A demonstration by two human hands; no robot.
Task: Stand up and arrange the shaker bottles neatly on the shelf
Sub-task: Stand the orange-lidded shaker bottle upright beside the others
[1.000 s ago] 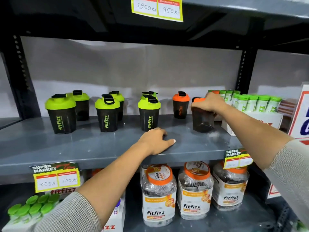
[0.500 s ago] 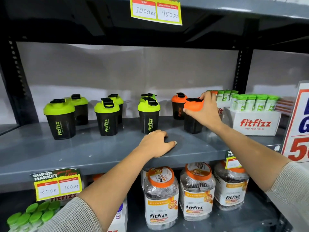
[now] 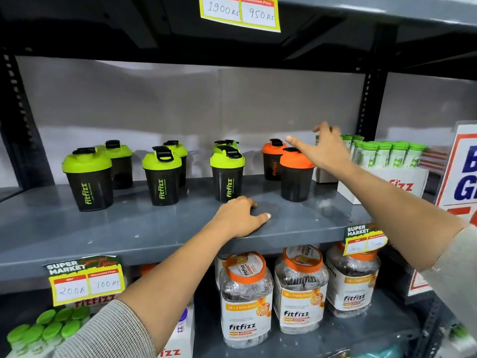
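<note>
Black shaker bottles stand upright in pairs on the grey shelf (image 3: 129, 228). Three front ones have green lids (image 3: 87, 178), (image 3: 162, 177), (image 3: 227, 174), each with another green-lidded one behind. At the right, an orange-lidded shaker (image 3: 296, 174) stands in front of a second orange one (image 3: 273, 160). My right hand (image 3: 325, 148) hovers just above and right of the front orange shaker, fingers spread, holding nothing. My left hand (image 3: 240, 218) rests flat on the shelf's front edge, below the third green shaker.
A white fitfizz box (image 3: 382, 187) of green-capped tubes (image 3: 387, 153) sits right of the orange shakers. Large jars (image 3: 246, 301) with orange lids fill the lower shelf. Price tags (image 3: 85, 280) hang on the shelf edge. A sign (image 3: 464, 171) stands at far right.
My right hand slid the orange-lidded shaker leftward in front of the other orange one, let go and lifted off it. My left hand stayed on the shelf.
</note>
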